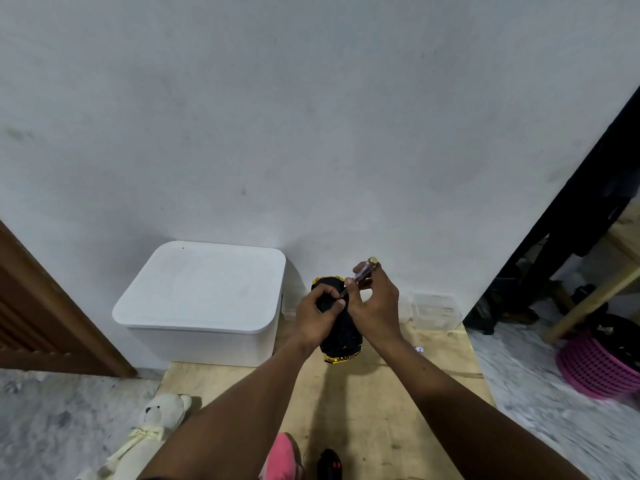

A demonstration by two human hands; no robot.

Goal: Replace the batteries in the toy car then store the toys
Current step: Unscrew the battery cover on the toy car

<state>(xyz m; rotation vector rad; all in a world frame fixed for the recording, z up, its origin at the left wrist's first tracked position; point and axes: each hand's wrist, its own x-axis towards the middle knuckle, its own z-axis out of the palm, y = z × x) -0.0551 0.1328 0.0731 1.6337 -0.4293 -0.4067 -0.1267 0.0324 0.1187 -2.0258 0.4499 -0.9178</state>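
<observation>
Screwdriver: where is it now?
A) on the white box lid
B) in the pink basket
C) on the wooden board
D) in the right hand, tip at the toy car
D: the right hand pinches the screwdriver, tip down on the toy car that the left hand holds.

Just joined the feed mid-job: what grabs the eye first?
Centre frame, the left hand grips the upturned black car while the right hand holds a screwdriver to its underside. A lidded white box sits left of them; a teddy lies lower left, a pink basket far right.
</observation>
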